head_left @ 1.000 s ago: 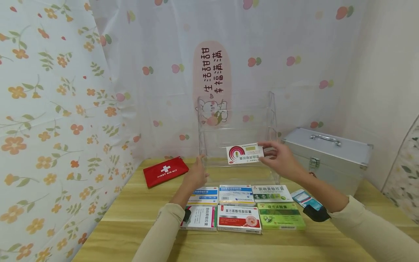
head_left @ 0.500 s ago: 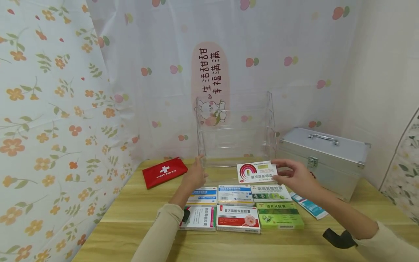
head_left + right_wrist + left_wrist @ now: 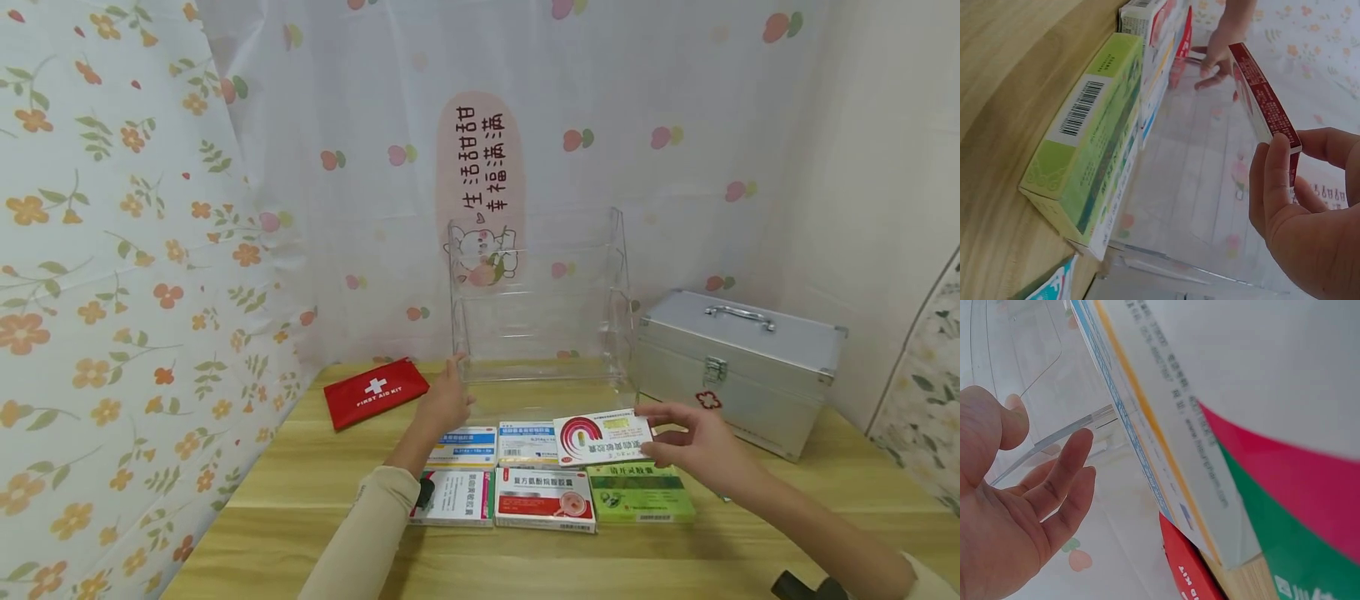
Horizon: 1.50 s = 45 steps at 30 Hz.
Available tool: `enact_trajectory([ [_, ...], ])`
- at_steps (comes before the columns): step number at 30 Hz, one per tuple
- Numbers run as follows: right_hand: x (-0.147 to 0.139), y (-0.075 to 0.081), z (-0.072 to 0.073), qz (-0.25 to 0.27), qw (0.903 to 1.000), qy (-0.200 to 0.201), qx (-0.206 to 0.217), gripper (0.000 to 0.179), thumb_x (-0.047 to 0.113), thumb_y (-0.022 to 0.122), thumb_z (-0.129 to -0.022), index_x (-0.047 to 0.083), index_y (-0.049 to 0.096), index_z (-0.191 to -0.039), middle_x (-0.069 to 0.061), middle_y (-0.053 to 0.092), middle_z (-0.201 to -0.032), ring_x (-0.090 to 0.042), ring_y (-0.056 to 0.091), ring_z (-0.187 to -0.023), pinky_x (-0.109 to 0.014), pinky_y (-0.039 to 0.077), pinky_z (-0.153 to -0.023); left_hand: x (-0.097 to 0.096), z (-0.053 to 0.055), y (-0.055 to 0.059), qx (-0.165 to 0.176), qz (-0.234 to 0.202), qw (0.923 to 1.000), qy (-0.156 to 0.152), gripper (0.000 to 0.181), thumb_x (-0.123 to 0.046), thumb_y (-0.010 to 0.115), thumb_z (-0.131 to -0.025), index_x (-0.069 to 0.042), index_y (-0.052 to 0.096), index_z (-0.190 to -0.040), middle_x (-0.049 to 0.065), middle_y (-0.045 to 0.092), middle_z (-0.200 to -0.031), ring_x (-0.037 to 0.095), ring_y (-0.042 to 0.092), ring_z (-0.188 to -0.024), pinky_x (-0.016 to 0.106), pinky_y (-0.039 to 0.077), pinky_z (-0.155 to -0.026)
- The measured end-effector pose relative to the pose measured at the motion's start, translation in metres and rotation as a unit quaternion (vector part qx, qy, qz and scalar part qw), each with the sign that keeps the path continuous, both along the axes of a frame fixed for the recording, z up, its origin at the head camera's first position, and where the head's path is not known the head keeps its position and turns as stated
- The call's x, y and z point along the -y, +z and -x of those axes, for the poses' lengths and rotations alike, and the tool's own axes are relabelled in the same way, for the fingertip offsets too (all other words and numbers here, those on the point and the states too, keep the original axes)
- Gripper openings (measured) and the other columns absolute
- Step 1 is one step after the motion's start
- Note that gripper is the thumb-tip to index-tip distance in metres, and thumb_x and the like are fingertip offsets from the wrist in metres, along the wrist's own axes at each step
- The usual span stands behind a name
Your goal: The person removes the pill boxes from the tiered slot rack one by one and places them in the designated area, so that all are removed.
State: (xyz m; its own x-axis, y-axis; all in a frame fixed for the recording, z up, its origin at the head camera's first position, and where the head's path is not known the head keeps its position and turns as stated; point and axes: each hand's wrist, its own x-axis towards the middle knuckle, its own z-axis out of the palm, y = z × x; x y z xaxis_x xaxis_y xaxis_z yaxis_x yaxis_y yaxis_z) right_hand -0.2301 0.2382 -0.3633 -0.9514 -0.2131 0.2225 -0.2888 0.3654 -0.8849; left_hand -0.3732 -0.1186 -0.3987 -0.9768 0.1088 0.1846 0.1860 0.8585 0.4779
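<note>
My right hand (image 3: 693, 442) pinches one end of a white medicine box (image 3: 602, 437) with red arcs on its face. The box is held above the back row of medicine boxes, covering most of the right one there; its dark red edge faces the right wrist view. At the left side of a clear tiered display stand (image 3: 540, 333), my left hand (image 3: 442, 404) holds the lower edge. In the left wrist view, thumb and fingers lie on either side of the clear rail (image 3: 1063, 430). The stand's tiers hold nothing.
Before the stand lie blue-white boxes (image 3: 465, 447), a pink-green-edged white box (image 3: 453, 497), a red-white box (image 3: 545, 500) and a green box (image 3: 652, 496). A red first aid pouch (image 3: 375, 393) is left; a silver case (image 3: 738, 367) stands right. A teal packet (image 3: 1054, 284) lies beside the boxes.
My right hand has brought the white medicine box down and to the right, from in front of the stand to above the back row. The left hand has stayed at the stand.
</note>
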Motion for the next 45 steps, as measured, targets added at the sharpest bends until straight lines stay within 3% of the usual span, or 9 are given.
enact_trajectory([
  [4, -0.004, -0.003, -0.004, -0.003, 0.9999, 0.011, -0.001, 0.050, 0.004, 0.074, -0.086, -0.010, 0.055, -0.131, -0.027, 0.060, -0.118, -0.015, 0.070, -0.088, -0.037, 0.061, -0.066, 0.000, 0.001, 0.001, 0.000, 0.000, 1.0000, 0.001, 0.085, -0.015, 0.073, -0.090, -0.021, 0.017, -0.153, 0.014, 0.057, -0.128, 0.026, 0.064, -0.097, 0.035, 0.056, -0.072],
  [16, -0.021, -0.019, -0.022, -0.004, 0.9980, 0.048, 0.041, 0.047, 0.006, 0.072, -0.088, -0.013, 0.055, -0.128, -0.023, 0.060, -0.114, -0.015, 0.070, -0.083, -0.037, 0.061, -0.063, -0.001, -0.001, 0.001, 0.004, -0.009, 1.0000, 0.002, 0.084, -0.015, 0.074, -0.090, -0.022, 0.018, -0.152, 0.015, 0.055, -0.131, 0.030, 0.062, -0.110, 0.040, 0.057, -0.083],
  [27, -0.040, -0.034, -0.038, -0.013, 0.9926, 0.108, 0.054, 0.044, 0.001, 0.066, -0.091, -0.020, 0.051, -0.126, -0.018, 0.063, -0.112, -0.011, 0.069, -0.077, -0.036, 0.059, -0.059, 0.001, 0.000, 0.001, -0.007, -0.001, 1.0000, 0.001, 0.085, -0.014, 0.074, -0.089, -0.021, 0.018, -0.152, 0.015, 0.057, -0.127, 0.029, 0.063, -0.108, 0.040, 0.057, -0.083],
  [37, -0.059, -0.044, -0.047, -0.016, 0.9830, 0.115, 0.142, 0.046, 0.004, 0.066, -0.092, -0.021, 0.048, -0.126, -0.014, 0.063, -0.112, -0.014, 0.067, -0.085, -0.035, 0.059, -0.063, -0.001, -0.001, 0.002, -0.004, 0.002, 1.0000, 0.007, 0.085, -0.015, 0.074, -0.090, -0.022, 0.017, -0.152, 0.014, 0.059, -0.123, 0.027, 0.063, -0.105, 0.039, 0.057, -0.080],
  [45, -0.067, -0.058, -0.049, -0.044, 0.9787, 0.129, 0.154, 0.040, 0.005, 0.068, -0.091, -0.017, 0.055, -0.122, -0.020, 0.062, -0.114, -0.008, 0.060, -0.088, -0.035, 0.059, -0.060, -0.001, -0.003, 0.000, -0.001, 0.005, 1.0000, 0.005, 0.085, -0.017, 0.073, -0.090, -0.021, 0.017, -0.153, 0.015, 0.058, -0.124, 0.030, 0.063, -0.109, 0.041, 0.057, -0.082],
])
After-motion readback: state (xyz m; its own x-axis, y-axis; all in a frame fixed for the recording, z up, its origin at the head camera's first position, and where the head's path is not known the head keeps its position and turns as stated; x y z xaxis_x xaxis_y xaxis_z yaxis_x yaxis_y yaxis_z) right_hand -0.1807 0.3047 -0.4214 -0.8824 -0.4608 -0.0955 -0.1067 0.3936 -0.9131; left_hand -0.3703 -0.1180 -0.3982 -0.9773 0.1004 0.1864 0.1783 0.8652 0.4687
